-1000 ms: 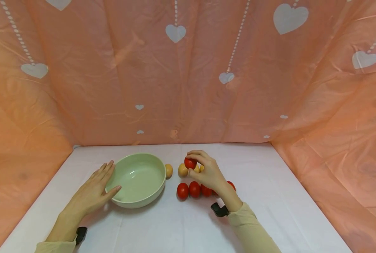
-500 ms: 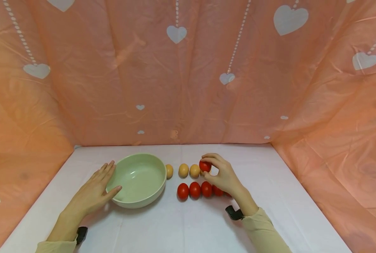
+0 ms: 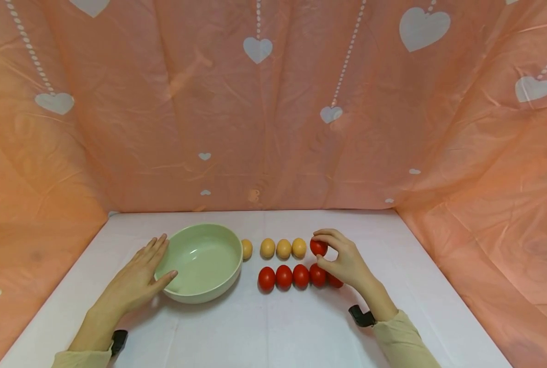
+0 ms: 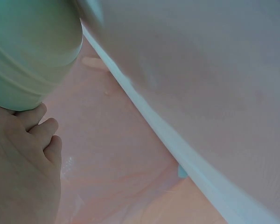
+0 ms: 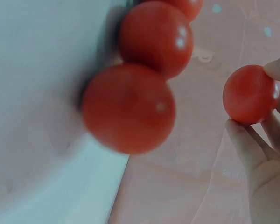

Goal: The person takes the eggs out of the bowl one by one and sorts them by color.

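My right hand pinches a small red tomato between thumb and fingers, at the right end of a row of yellow, egg-shaped pieces. In the right wrist view the pinched tomato is smooth and round; whether it touches the table cannot be told. Just in front lies a row of several red tomatoes, the rightmost partly behind the hand. My left hand rests against the left side of a pale green bowl, fingers extended and thumb over the rim. The left wrist view shows fingertips touching the bowl's outer wall.
A white cloth covers the table. An orange curtain with pale hearts closes off the back and both sides. One yellow piece sits against the bowl's right side, partly hidden by it.
My right hand has moved rightward with the tomato, from above the yellow row to its right end, uncovering the yellow pieces and more of the red row. The left hand and bowl have stayed put.
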### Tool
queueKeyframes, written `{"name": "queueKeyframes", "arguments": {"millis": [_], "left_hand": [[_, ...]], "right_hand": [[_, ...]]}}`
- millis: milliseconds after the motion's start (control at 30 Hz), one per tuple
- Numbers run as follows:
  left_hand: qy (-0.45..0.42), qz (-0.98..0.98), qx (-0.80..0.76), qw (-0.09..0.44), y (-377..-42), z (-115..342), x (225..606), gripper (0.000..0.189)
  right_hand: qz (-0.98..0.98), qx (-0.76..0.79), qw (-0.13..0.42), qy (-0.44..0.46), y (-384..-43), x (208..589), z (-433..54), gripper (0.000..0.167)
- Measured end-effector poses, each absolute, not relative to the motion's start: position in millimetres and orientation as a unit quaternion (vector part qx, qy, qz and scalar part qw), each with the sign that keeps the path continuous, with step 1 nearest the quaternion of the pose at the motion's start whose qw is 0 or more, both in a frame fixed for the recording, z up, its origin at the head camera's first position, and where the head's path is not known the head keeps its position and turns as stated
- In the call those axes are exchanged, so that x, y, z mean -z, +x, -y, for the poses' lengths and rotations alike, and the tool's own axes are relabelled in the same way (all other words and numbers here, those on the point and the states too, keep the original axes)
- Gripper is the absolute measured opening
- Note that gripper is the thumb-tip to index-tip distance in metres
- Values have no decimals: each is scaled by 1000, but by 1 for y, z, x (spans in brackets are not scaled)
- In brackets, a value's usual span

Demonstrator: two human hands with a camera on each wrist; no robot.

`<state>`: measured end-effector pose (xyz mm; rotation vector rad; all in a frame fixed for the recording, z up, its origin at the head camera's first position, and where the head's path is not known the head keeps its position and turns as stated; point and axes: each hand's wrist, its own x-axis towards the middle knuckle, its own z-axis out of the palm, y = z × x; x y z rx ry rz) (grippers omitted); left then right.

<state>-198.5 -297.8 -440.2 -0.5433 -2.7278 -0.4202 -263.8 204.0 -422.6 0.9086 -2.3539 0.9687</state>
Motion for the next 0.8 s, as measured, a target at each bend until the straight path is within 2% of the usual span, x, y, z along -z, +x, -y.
{"name": "queueKeyframes", "arguments": {"millis": [800], "left_hand": [[-192, 956, 144, 168, -198, 298, 440, 85]], "right_hand": [[868, -321, 231, 300, -255, 439, -261, 42]]}}
